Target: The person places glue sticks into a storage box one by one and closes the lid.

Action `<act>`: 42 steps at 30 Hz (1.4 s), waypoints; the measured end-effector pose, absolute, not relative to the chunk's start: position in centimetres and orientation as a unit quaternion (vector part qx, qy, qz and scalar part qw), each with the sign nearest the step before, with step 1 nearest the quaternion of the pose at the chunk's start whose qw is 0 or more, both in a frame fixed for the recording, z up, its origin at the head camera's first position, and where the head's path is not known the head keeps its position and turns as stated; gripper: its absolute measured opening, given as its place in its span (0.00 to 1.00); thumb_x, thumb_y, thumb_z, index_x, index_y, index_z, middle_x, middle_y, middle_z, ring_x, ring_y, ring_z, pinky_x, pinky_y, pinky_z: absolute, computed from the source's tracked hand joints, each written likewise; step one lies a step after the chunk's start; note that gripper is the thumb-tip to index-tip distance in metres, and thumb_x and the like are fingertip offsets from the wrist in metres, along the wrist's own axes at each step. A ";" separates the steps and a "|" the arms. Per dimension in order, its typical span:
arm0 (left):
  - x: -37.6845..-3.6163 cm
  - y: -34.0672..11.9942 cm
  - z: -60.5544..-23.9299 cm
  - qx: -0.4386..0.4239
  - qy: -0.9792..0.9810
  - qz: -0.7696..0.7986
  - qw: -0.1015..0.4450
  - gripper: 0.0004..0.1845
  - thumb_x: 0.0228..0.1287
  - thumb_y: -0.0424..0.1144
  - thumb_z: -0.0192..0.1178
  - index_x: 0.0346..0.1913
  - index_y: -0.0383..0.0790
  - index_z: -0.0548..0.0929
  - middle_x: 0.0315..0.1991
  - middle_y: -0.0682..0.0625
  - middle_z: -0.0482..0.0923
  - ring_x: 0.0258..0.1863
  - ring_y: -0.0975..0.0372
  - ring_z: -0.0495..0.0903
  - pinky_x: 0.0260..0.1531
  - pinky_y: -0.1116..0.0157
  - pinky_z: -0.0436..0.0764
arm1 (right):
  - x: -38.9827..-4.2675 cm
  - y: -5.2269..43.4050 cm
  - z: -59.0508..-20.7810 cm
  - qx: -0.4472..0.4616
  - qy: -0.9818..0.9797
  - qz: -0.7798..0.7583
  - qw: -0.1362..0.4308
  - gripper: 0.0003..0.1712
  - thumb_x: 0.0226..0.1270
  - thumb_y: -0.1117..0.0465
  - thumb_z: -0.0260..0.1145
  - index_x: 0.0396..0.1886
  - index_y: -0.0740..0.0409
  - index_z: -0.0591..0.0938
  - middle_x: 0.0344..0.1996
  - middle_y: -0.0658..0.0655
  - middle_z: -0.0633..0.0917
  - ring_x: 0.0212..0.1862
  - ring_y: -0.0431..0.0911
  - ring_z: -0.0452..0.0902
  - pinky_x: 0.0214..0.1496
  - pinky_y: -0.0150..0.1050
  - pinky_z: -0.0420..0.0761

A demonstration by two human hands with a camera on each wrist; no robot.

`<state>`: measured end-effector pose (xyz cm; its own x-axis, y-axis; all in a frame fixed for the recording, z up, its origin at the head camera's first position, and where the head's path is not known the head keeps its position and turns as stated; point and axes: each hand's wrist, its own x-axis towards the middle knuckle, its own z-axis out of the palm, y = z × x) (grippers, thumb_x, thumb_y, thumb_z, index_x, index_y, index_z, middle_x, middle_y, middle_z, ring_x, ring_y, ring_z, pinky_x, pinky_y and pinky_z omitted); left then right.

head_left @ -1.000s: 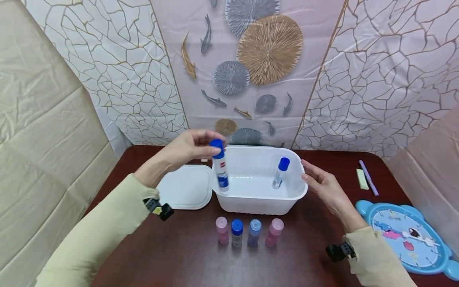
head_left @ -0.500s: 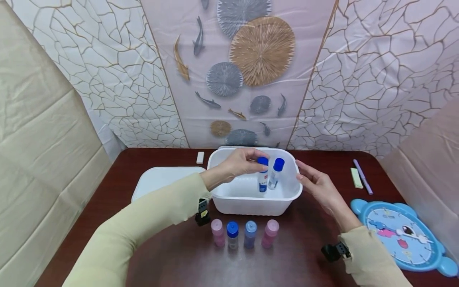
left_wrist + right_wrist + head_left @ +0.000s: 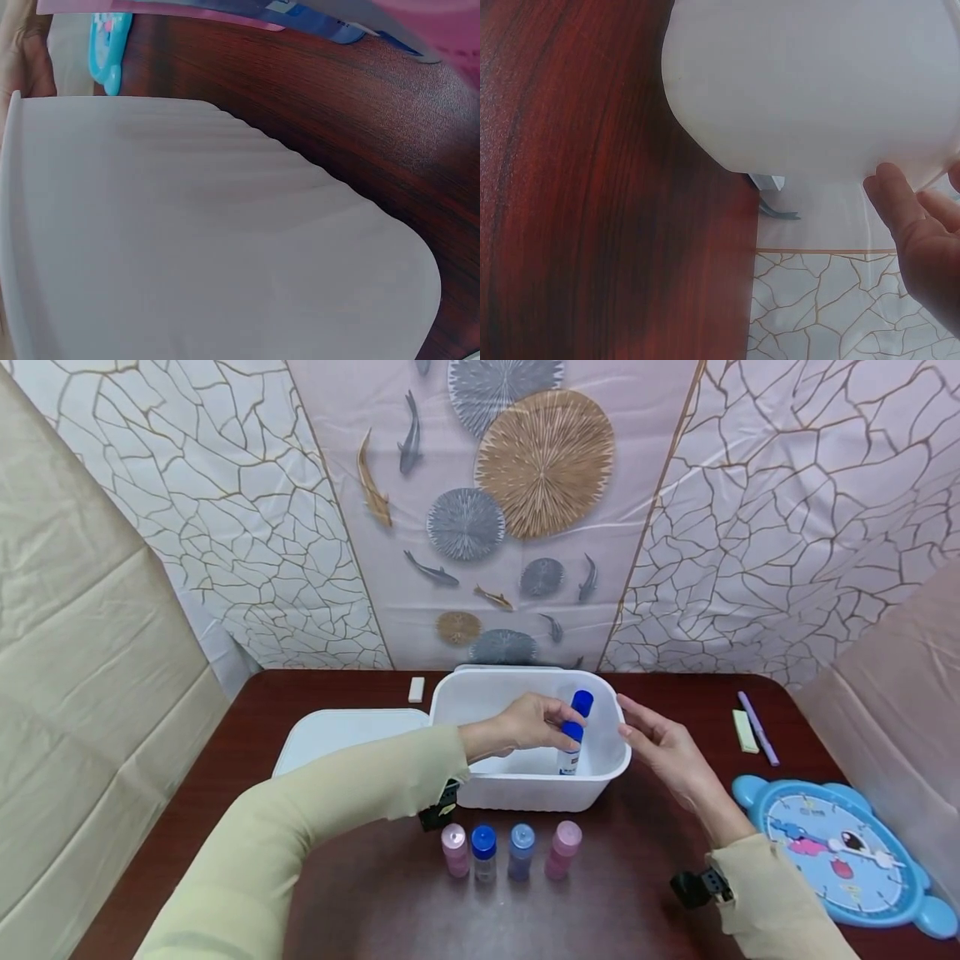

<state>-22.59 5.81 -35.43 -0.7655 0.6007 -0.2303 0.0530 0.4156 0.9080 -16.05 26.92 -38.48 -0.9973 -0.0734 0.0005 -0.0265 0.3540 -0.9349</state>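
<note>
Inside the white plastic bin (image 3: 517, 793), my left hand (image 3: 525, 724) pinches a glue stick (image 3: 570, 763) by its blue cap and holds it upright. Just behind it, close to the bin's right end, a second glue stick (image 3: 582, 702) shows only its blue cap. My right hand (image 3: 671, 752) touches the bin's right side with extended fingers, the thumb near the rim. In the right wrist view, the fingertips (image 3: 889, 174) rest against the bin's outer wall. The left wrist view is filled by the bin's front wall (image 3: 210, 240); the left hand is hidden there.
Before the bin stand several small capped tubes: pink (image 3: 455, 850), dark blue-capped (image 3: 484, 853), light blue (image 3: 521, 852) and pink (image 3: 562, 850). A white lid (image 3: 345, 727) and eraser-like block (image 3: 416, 689) lie left. Rightward are a blue cartoon clock (image 3: 843, 852), purple pen (image 3: 757, 727) and green strip (image 3: 745, 731).
My left hand has carried the glue stick from the bin's left rim rightward and down into the bin, beside the other one. The right hand has stayed at the bin's right side.
</note>
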 end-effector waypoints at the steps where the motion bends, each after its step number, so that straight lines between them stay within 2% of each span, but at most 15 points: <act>1: -22.6 5.9 -35.5 0.206 0.795 0.500 0.276 0.19 0.51 0.29 0.70 0.49 0.35 0.83 0.47 0.44 0.83 0.45 0.59 0.82 0.42 0.70 0.81 | -16.0 26.9 -38.5 -0.030 0.823 -0.566 0.021 0.33 0.72 0.57 0.55 0.72 0.60 0.57 0.67 0.68 0.65 0.63 0.61 0.66 0.53 0.32 0.76; 7: -22.7 6.2 -35.8 0.205 0.804 0.481 0.283 0.19 0.52 0.31 0.69 0.49 0.39 0.84 0.49 0.47 0.83 0.47 0.60 0.82 0.48 0.67 0.80 | -16.1 26.8 -38.5 -0.034 0.825 -0.564 0.017 0.32 0.72 0.59 0.55 0.72 0.59 0.58 0.67 0.67 0.66 0.63 0.61 0.67 0.54 0.31 0.76; 11: -22.8 6.4 -36.0 0.208 0.810 0.471 0.280 0.18 0.52 0.32 0.69 0.49 0.40 0.84 0.49 0.48 0.83 0.47 0.62 0.81 0.47 0.69 0.80 | -16.0 26.9 -38.5 -0.035 0.822 -0.568 0.016 0.32 0.72 0.59 0.55 0.72 0.59 0.58 0.66 0.68 0.66 0.63 0.61 0.67 0.52 0.28 0.77; 17: -22.9 6.6 -36.1 0.229 0.812 0.462 0.273 0.18 0.53 0.33 0.69 0.49 0.41 0.84 0.47 0.49 0.83 0.46 0.64 0.81 0.44 0.72 0.80 | -16.1 26.9 -38.5 -0.031 0.828 -0.559 0.020 0.33 0.72 0.57 0.55 0.72 0.59 0.57 0.67 0.67 0.65 0.63 0.60 0.66 0.55 0.34 0.76; 23: -22.9 6.5 -36.1 0.240 0.796 0.473 0.291 0.21 0.53 0.30 0.68 0.53 0.39 0.82 0.48 0.46 0.83 0.48 0.60 0.81 0.47 0.70 0.80 | -16.0 26.9 -38.3 -0.028 0.831 -0.555 0.022 0.33 0.72 0.57 0.54 0.73 0.58 0.57 0.68 0.66 0.64 0.64 0.59 0.65 0.56 0.37 0.75; 31: -22.8 5.4 -35.3 0.247 0.788 0.472 0.309 0.27 0.57 0.32 0.66 0.61 0.39 0.75 0.59 0.46 0.76 0.57 0.57 0.76 0.54 0.64 0.77 | -15.7 26.9 -38.1 -0.017 0.832 -0.553 0.031 0.34 0.72 0.55 0.55 0.73 0.56 0.56 0.69 0.65 0.63 0.65 0.60 0.64 0.57 0.43 0.71; 37: -22.6 3.7 -34.1 0.268 0.764 0.498 0.311 0.26 0.60 0.33 0.63 0.62 0.35 0.73 0.61 0.41 0.73 0.61 0.53 0.72 0.55 0.65 0.76 | -15.8 26.9 -38.3 -0.016 0.834 -0.551 0.027 0.34 0.72 0.53 0.55 0.73 0.56 0.57 0.68 0.66 0.64 0.65 0.60 0.65 0.57 0.43 0.72; 42: -22.1 1.8 -33.1 0.290 0.732 0.532 0.312 0.23 0.62 0.30 0.61 0.60 0.32 0.74 0.60 0.38 0.73 0.59 0.55 0.75 0.53 0.67 0.77 | -15.9 26.8 -38.3 -0.019 0.835 -0.549 0.023 0.34 0.72 0.53 0.55 0.73 0.56 0.57 0.68 0.66 0.65 0.64 0.60 0.66 0.57 0.42 0.73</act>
